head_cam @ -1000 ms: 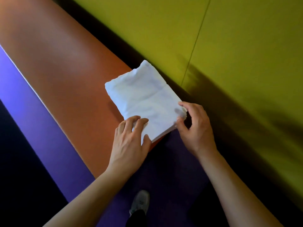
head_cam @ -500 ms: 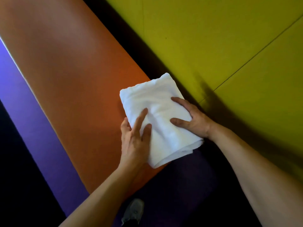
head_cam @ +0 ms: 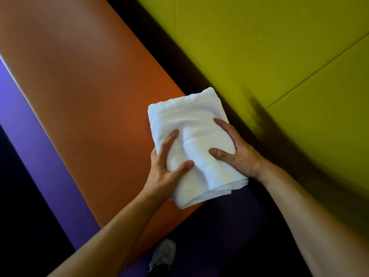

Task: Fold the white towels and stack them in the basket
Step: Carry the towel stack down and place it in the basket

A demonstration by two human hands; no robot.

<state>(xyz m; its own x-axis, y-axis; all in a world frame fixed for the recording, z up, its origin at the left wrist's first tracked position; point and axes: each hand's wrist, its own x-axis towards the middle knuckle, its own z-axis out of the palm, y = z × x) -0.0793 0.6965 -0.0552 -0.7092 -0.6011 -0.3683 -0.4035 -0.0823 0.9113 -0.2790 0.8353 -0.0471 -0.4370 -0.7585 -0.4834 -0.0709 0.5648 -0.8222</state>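
Note:
A folded white towel (head_cam: 191, 126) lies at the near right corner of an orange table (head_cam: 83, 92), its near end hanging over the table's edge. My left hand (head_cam: 165, 166) clasps the towel's left side, thumb on top and fingers along its edge. On the right side my right hand (head_cam: 235, 150) does the same, thumb pressed into the cloth. The towel bunches into a ridge between the two thumbs. No basket is in view.
A yellow-green wall (head_cam: 279, 56) rises just right of the table, with a dark gap between them. A purple strip (head_cam: 30, 132) runs along the table's left side. One grey shoe (head_cam: 163, 254) shows on the dark floor below.
Both hands have gone from lying flat on the towel to clasping its two sides, squeezing it inward into a ridge. The towel's near end now hangs further off the table.

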